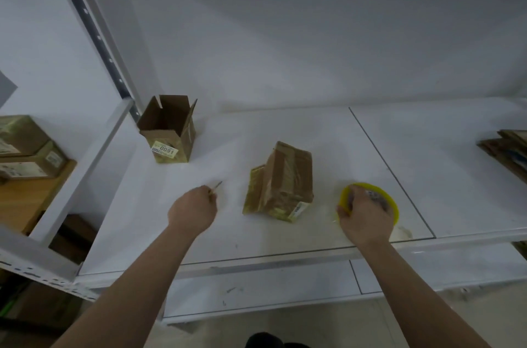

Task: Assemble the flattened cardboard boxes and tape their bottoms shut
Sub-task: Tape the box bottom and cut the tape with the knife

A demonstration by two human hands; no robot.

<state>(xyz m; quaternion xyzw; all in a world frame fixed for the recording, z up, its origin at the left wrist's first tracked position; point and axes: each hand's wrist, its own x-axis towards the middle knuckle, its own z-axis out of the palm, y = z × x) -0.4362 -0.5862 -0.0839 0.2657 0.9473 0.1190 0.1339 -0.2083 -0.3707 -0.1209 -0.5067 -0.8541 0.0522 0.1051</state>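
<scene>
flat cardboard stack [510, 152] cropped, tape roll [370, 199] half-hidden

I read "0001" upside down on the pale label of the open box [168, 131], print beneath it too small for me, white sticker on the taped box [281, 182] blurred, illegible to me

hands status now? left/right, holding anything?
Left hand: closed, pinching a thin stick-like tool; what it is cannot be told.
Right hand: closed, gripping the yellow tape roll on the table.
</scene>
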